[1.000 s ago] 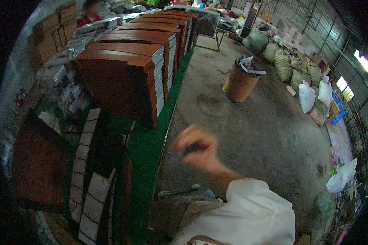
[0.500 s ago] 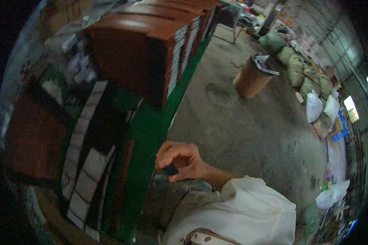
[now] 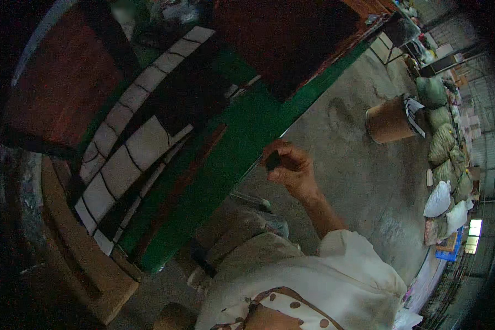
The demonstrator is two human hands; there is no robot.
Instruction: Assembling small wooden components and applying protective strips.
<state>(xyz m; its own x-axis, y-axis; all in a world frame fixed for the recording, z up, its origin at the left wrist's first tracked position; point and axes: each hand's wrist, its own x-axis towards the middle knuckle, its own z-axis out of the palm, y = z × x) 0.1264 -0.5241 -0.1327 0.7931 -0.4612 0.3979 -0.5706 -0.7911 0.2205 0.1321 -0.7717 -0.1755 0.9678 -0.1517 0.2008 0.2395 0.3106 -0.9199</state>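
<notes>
A: Where is the small dark piece (image 3: 273, 161) seen?
B: It is held in the right hand (image 3: 294, 171), seen just beside the long edge of the green table top (image 3: 253, 124). Its exact kind cannot be told.
A: How are the fingers set?
B: The right fingers are curled, and the piece is pinched between them and the thumb, with little gap left. How the left hand is set cannot be told.
A: What is found nearest on the table?
B: A narrow reddish-brown strip (image 3: 190, 165) is laid lengthwise. Beside it a broad white strip (image 3: 140, 154) and a longer, curved-looking white strip (image 3: 148, 82) are seen, both crossed by dark lines.
A: And farther out?
B: A reddish-brown panel (image 3: 74, 82) is seen at the far left, and brown boards (image 3: 283, 44) are set toward the table's far end. Brown cardboard (image 3: 74, 247) is seen at the lower left. On the concrete floor (image 3: 341, 170) a brown drum (image 3: 389, 122) is stood, with pale sheets (image 3: 414, 115) stuck in its mouth. Beyond it, filled sacks (image 3: 441, 144) are lined up, with a blue crate (image 3: 449, 256) near them.
</notes>
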